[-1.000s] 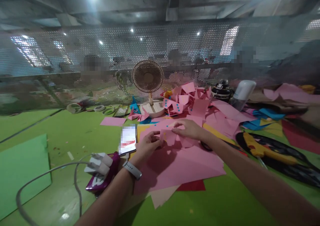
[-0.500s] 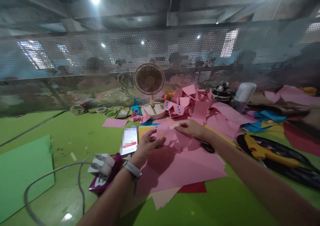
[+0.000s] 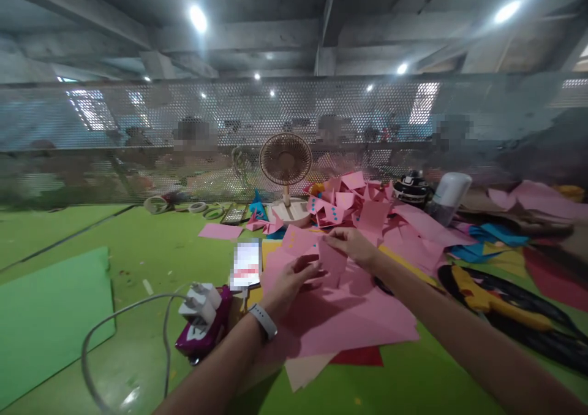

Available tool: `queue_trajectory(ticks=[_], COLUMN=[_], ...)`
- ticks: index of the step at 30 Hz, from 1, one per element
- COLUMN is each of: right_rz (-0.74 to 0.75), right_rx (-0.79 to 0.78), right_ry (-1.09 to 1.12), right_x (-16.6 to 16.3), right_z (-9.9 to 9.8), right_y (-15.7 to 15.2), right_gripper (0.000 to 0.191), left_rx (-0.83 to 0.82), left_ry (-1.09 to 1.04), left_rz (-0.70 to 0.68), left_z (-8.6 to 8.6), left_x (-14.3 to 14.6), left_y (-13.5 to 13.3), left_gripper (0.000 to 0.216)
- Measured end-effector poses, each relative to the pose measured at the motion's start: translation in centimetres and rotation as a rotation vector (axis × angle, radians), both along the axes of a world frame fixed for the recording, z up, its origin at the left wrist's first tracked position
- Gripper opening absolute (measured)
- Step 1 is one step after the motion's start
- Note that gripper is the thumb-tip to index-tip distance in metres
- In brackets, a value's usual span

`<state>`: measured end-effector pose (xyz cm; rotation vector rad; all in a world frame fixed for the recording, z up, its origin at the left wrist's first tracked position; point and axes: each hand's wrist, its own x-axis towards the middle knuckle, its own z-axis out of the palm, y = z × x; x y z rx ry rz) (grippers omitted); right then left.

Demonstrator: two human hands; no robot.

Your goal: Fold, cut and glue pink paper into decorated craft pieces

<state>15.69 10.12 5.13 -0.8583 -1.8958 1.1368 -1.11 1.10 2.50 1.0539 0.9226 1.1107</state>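
My right hand (image 3: 353, 246) pinches the top edge of a folded pink paper piece (image 3: 332, 263), which stands upright over the sheets. Blue dots show near its upper fold, and yellow dots mark a pink panel just left of it. Close to the folded paper's left side is my left hand (image 3: 296, 280), fingers stretched and a little apart; whether the fingertips touch the paper I cannot tell. Large pink sheets (image 3: 358, 323) lie beneath both hands. A band with a pale strap (image 3: 263, 320) is around my left wrist.
A phone (image 3: 247, 265) and a purple power strip (image 3: 206, 332) with white plugs lie left. Behind are a small fan (image 3: 285, 160) and a pile of folded pink papers (image 3: 351, 197). A yellow glue gun (image 3: 498, 301) lies right. Perforated metal panels (image 3: 220, 121) stand across the back.
The folded paper has turned more upright in my right hand. My left hand has loosened from its left part and shifted right and slightly down. The camera view has tilted up a little.
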Motion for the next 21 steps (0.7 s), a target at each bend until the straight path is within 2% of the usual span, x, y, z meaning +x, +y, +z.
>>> queue_trajectory(ticks=[2, 5, 9, 12, 14, 18, 21], right_rz=[0.019, 0.031, -0.023, -0.090, -0.099, -0.294, -0.462], right_rx=[0.015, 0.049, 0.113, 0.178, 0.151, 0.076, 0.006], right_ry=[-0.020, -0.049, -0.078, -0.150, -0.185, -0.001, 0.030], right_x=[-1.0, -2.0, -1.0, 2.4, 5.5, 12.2, 17.1], right_z=[-0.2, -0.3, 0.3, 1.7, 3.1, 5.5, 5.9], right_y=[-0.6, -1.2, -1.3, -1.1, -1.0, -1.7, -2.9], right_gripper=[0.039, 0.038, 0.034, 0.033, 0.033, 0.034, 0.034], left_rx=[-0.008, -0.024, -0.053, -0.046, -0.027, 0.003, 0.017], left_ry=[-0.017, -0.041, -0.074, -0.082, -0.072, -0.028, 0.004], left_rz=[-0.019, 0.025, 0.061, 0.057, 0.062, 0.056, 0.022], left_z=[-0.3, -0.5, -1.0, -1.5, -1.6, -1.5, -1.1], left_x=[0.5, 0.8, 0.5, 0.2, 0.1, 0.3, 0.4], left_y=[-0.2, -0.1, 0.2, 0.4, 0.5, 0.5, 0.4], left_gripper=[0.037, 0.033, 0.032, 0.032, 0.031, 0.030, 0.032])
